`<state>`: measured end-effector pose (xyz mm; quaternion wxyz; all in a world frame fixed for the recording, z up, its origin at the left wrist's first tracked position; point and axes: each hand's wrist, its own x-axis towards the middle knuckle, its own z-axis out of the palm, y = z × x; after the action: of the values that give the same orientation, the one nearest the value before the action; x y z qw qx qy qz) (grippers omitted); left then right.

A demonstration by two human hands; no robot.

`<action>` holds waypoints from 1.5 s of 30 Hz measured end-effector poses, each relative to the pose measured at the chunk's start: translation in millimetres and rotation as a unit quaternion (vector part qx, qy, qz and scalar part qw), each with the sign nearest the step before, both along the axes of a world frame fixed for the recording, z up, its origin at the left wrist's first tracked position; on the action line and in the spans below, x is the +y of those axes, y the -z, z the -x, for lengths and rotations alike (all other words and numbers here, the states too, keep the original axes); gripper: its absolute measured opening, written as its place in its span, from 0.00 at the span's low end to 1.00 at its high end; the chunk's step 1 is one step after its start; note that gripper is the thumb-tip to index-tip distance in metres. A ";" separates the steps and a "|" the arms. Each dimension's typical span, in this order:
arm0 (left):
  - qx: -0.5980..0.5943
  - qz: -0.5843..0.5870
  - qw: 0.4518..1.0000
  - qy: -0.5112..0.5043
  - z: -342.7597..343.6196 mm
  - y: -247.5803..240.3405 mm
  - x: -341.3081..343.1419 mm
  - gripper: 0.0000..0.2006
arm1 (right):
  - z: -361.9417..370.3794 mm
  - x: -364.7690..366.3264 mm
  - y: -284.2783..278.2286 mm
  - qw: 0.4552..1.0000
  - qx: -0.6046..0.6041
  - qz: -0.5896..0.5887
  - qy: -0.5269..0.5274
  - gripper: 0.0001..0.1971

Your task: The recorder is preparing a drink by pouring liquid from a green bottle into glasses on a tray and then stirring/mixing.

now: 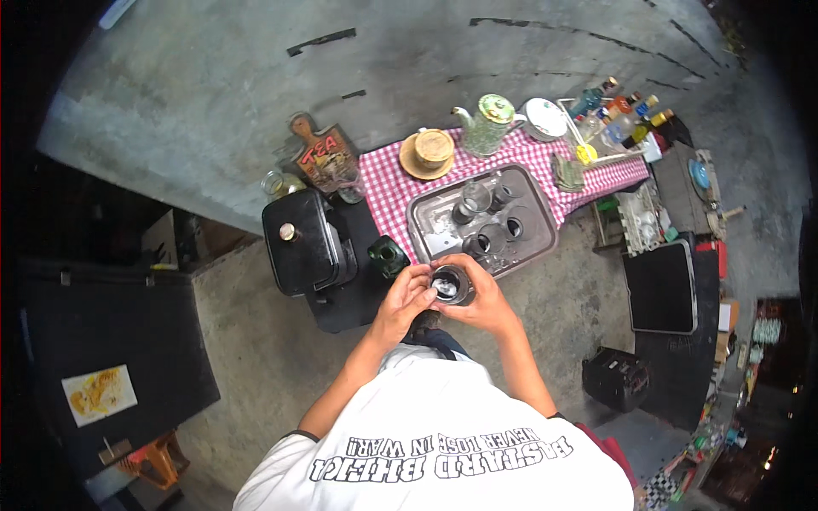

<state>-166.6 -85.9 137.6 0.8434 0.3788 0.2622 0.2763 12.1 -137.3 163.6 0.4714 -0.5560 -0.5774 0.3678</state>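
In front of my chest I hold a clear drinking glass point(464, 285) with both hands, its mouth tilted up toward me. My left hand point(402, 302) is closed at the rim on the left side. On the other side my right hand point(486, 305) wraps around the glass. The inside looks dark with a pale patch; I cannot tell what that is. Just beyond my hands is a brown tray point(532, 243), where several clear glasses point(477, 198) stand. A dark green glass vessel point(388, 255) sits close to my left fingers.
A red-and-white checked cloth point(388, 192) covers the table, bearing a green speckled teapot point(486, 128), a lidded cup on a saucer point(429, 153) and a rack of bottles point(618, 128). To the left stand a black lidded box point(300, 243) and a wooden board point(324, 153).
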 end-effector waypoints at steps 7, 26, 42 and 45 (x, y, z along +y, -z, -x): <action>-0.026 0.011 0.997 0.070 -14.0 6.6 16.3 0.22 | 1.2 -14.5 -4.9 0.998 -0.007 0.005 0.068 0.34; -0.035 0.023 0.999 0.013 -148.4 39.0 5.9 0.20 | -149.8 -18.2 31.2 0.998 -0.041 0.001 0.047 0.33; 0.132 -0.120 0.968 -0.174 -285.6 114.9 -50.8 0.19 | -285.2 -12.8 100.8 0.998 -0.044 0.019 -0.034 0.31; 0.225 -0.209 0.940 -0.150 -287.4 126.6 -51.9 0.21 | -292.4 -12.3 113.3 0.997 -0.047 0.030 -0.044 0.30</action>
<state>120.8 -137.8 11.0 0.6131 0.5551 0.4353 0.3557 304.6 -149.6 50.3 0.4101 -0.5604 -0.6117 0.3789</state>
